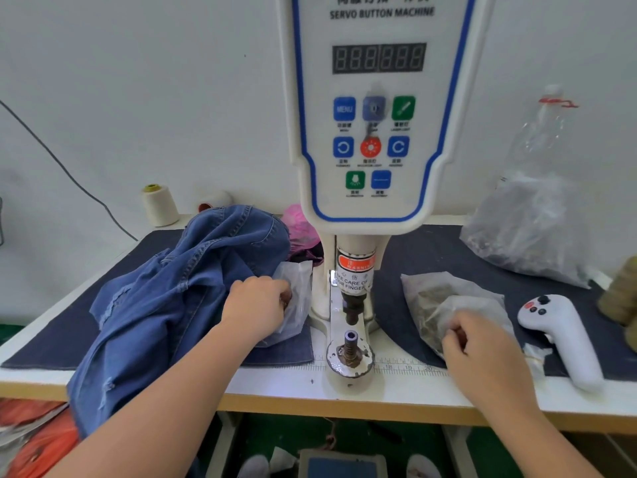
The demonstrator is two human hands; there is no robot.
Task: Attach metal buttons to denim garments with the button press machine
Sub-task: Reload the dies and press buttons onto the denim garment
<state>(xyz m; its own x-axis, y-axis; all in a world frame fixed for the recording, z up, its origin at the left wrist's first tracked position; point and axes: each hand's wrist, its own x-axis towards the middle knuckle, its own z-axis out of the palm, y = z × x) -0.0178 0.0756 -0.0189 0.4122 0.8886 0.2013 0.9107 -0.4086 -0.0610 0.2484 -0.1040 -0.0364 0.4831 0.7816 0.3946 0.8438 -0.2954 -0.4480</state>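
Faded denim garment (165, 298); glossy white plastic machine (375, 98).

Garment workshop: servo button machine (362, 132), denim (179, 288), thread cone (159, 205).

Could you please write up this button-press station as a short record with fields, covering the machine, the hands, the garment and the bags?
machine: servo button machine, display dark, lower die bare
left hand: left hand reaching into small clear bag, fingers curled at something small
right hand: right hand with fingertips pinched at mouth of bag of metal parts
garment: denim garment heaped left of the machine, not under the press
other items: white handheld controller; large plastic bag; thread cone
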